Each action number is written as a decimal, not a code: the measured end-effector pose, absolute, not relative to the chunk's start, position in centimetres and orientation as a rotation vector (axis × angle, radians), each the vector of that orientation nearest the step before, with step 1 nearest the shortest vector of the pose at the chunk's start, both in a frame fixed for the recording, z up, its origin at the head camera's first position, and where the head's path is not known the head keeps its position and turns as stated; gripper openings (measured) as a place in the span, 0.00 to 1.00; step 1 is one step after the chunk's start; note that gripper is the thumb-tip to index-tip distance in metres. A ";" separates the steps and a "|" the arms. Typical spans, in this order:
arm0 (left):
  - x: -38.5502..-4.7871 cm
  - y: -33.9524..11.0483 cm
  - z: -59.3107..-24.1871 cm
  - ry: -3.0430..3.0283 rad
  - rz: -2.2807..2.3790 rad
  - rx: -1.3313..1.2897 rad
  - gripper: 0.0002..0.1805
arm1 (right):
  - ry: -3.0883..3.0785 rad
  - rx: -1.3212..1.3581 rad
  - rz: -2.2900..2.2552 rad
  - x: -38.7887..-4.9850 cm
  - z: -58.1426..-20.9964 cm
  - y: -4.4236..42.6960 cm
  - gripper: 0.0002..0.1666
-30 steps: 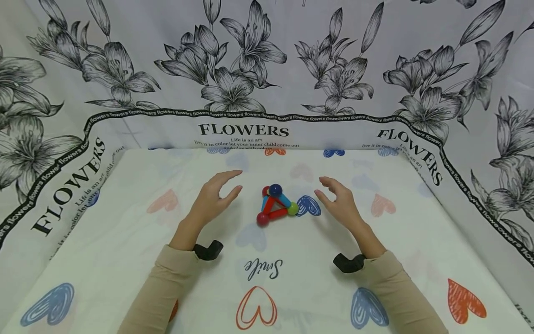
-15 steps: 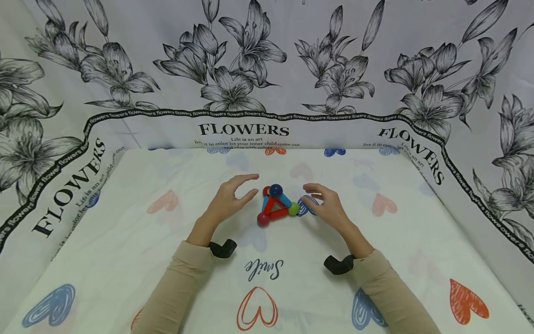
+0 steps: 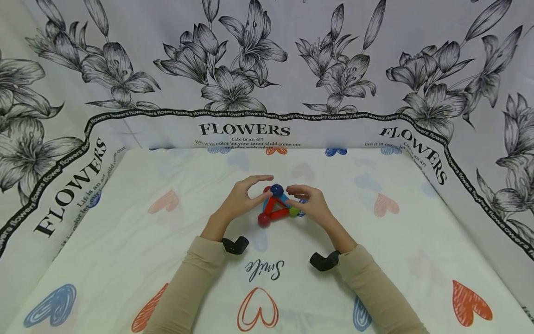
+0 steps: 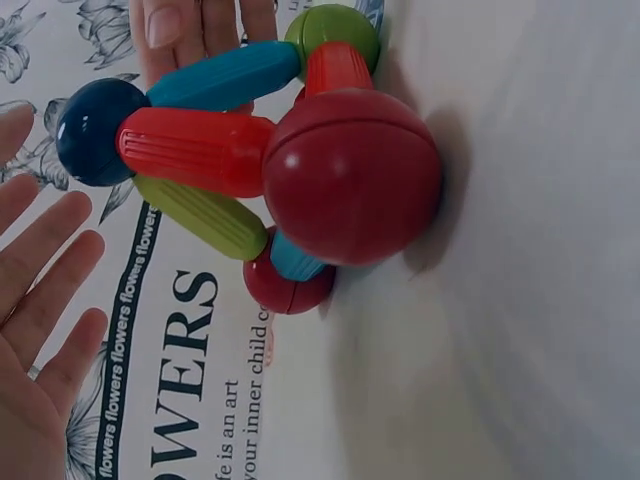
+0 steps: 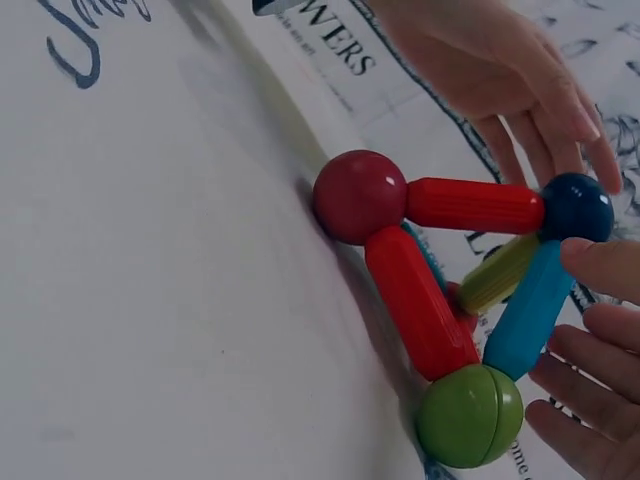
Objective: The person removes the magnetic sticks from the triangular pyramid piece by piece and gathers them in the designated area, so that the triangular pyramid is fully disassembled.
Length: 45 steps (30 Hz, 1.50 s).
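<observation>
A pyramid of magnetic building rods and balls (image 3: 279, 214) stands on the cloth between both hands. Its dark blue ball (image 5: 578, 207) forms the top; a dark red ball (image 4: 352, 177), a green ball (image 5: 470, 415) and another red ball (image 4: 288, 280) make the base. Red, blue and yellow-green rods join them. My left hand (image 3: 242, 200) is beside the top on the left, fingers extended, thumb near the blue ball. My right hand (image 3: 314, 205) is close on the right, fingers relaxed, thumb overlapping the blue ball in the right wrist view. Whether either touches cannot be told.
A white tablecloth (image 3: 125, 260) printed with hearts and the word "Smile" covers the table. Behind it hangs a floral curtain (image 3: 342, 134) with lettering. Black wrist mounts (image 3: 324, 261) sit below the hands at the cuffs.
Both hands have moved inward from the sides, to either side of the pyramid's top. The pyramid itself has stayed in place.
</observation>
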<state>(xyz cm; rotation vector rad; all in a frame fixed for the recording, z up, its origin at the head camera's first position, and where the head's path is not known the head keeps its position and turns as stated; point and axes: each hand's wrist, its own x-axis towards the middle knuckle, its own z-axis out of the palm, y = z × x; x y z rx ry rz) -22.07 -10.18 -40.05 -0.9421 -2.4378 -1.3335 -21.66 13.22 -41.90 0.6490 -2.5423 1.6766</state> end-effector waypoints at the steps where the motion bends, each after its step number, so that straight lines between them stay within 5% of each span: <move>1: -22.2 -10.0 -40.1 -2.439 -1.341 -0.950 0.25 | -2.544 0.649 1.683 -21.8 -42.0 13.1 0.24; 45: -22.9 -8.8 -40.5 -2.475 -1.377 -1.085 0.22 | -2.610 0.757 1.650 -22.3 -41.6 11.8 0.13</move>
